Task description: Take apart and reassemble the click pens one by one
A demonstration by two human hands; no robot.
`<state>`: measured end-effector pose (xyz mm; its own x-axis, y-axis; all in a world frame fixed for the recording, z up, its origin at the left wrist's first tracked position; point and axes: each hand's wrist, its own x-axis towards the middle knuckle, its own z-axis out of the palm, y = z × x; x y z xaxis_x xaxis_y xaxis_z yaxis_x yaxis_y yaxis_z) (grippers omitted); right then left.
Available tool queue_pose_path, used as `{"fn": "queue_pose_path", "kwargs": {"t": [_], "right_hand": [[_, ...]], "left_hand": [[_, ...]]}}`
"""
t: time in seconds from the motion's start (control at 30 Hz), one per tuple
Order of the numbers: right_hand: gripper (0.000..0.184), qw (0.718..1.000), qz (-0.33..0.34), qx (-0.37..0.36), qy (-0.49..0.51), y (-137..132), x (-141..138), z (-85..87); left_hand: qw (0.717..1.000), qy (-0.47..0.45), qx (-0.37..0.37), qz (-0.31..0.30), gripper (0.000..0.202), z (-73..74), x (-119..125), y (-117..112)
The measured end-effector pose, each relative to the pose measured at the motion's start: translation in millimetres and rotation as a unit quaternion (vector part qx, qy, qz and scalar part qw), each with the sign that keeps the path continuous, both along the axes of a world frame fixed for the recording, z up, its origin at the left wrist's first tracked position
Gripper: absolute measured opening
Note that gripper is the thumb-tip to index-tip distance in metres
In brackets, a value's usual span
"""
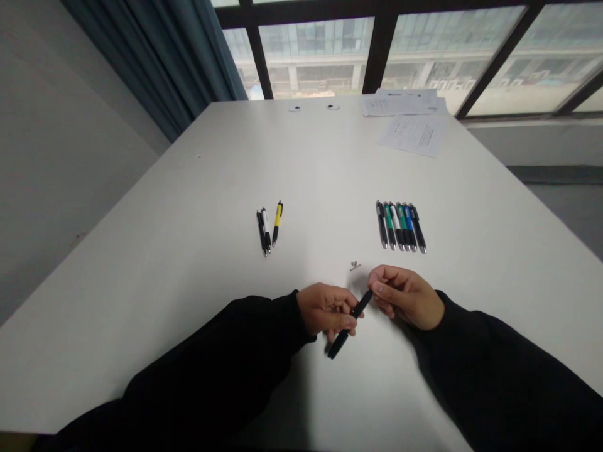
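Observation:
A black pen (340,342) slants between my two hands, just above the white table. My left hand (327,307) grips it around the middle with thumb and fingers. At its upper end the fingertips of my right hand (407,295) are pinched together; whether they also hold a small part there is hidden. Just beyond my hands lie a few small metallic pieces (355,266), too small to make out. Farther left rest a yellow pen (277,223), a white pen (266,227) and a black pen (261,233). Right of centre, several pens (400,226) lie side by side in a row.
The white table (188,220) narrows toward the window (315,53). Printed papers (409,132) lie at its far right corner. Two oval fittings (333,107) sit near the far edge. A blue-grey curtain (179,56) hangs at the left.

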<state>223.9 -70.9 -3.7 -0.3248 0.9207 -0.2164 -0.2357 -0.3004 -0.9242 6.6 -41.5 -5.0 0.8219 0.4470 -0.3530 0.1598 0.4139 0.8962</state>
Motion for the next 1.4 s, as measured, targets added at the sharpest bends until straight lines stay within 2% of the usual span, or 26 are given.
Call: {"fn": "queue_pose_path", "kwargs": {"t": [0.3, 0.4, 0.47, 0.53, 0.6, 0.67, 0.73, 0.8, 0.9, 1.1, 1.2, 1.3, 1.37, 1.4], "right_hand": [[0.026, 0.999, -0.001, 0.021, -0.04, -0.8, 3.6, -4.9], [0.031, 0.997, 0.006, 0.067, -0.035, -1.5, 4.4, -3.3], [0.031, 0.987, -0.009, 0.134, -0.091, -0.1, 6.4, -2.1], [0.027, 0.945, -0.042, 0.235, -0.224, 2.9, 8.6, -1.8], [0.027, 0.872, -0.06, 0.323, -0.363, 6.5, 9.3, -2.9], [0.032, 0.814, -0.049, 0.365, -0.449, 9.1, 8.1, -5.4], [0.033, 0.789, -0.033, 0.374, -0.487, 10.1, 6.0, -8.6], [0.031, 0.775, -0.027, 0.379, -0.505, 9.8, 4.1, -11.0], [0.026, 0.768, -0.027, 0.381, -0.515, 9.1, 2.9, -11.6], [0.026, 0.757, -0.025, 0.384, -0.528, 9.9, 3.8, -8.9], [0.018, 0.756, -0.003, 0.388, -0.527, 10.8, 3.5, -8.5], [0.019, 0.754, 0.012, 0.392, -0.527, 10.2, 3.5, -8.5], [0.018, 0.768, 0.01, 0.382, -0.515, 8.8, 5.2, -8.4], [0.016, 0.788, 0.006, 0.369, -0.493, 8.1, 6.8, -8.3]], "left_hand": [[1.0, 0.02, 0.012, 0.016, 0.038, -0.6, 1.4, -3.3], [1.0, 0.003, 0.02, -0.004, 0.039, 1.2, -1.0, -1.4], [0.999, -0.034, 0.007, -0.02, 0.041, 3.0, -3.0, -1.5], [0.995, -0.084, -0.027, -0.036, 0.042, 5.5, -3.9, -2.9], [0.989, -0.128, -0.061, -0.046, 0.042, 8.5, -3.4, -4.4], [0.983, -0.166, -0.066, -0.044, 0.039, 11.4, -1.6, -4.3], [0.979, -0.195, -0.043, -0.029, 0.034, 13.4, 0.5, -1.8], [0.98, -0.197, -0.013, -0.008, 0.03, 13.5, 1.8, 2.2], [0.986, -0.167, -0.003, 0.01, 0.026, 10.2, 0.6, 6.8], [0.986, -0.131, -0.102, -0.008, 0.029, 8.2, -4.7, 3.6], [0.988, -0.114, -0.107, -0.007, 0.031, 10.5, -3.9, 1.7], [0.99, -0.099, -0.104, -0.007, 0.032, 7.2, -1.8, 0.8], [0.991, -0.088, -0.096, 0.001, 0.033, 1.2, -0.5, 0.0], [0.992, -0.084, -0.09, 0.007, 0.034, -2.5, -0.2, -0.5]]}}
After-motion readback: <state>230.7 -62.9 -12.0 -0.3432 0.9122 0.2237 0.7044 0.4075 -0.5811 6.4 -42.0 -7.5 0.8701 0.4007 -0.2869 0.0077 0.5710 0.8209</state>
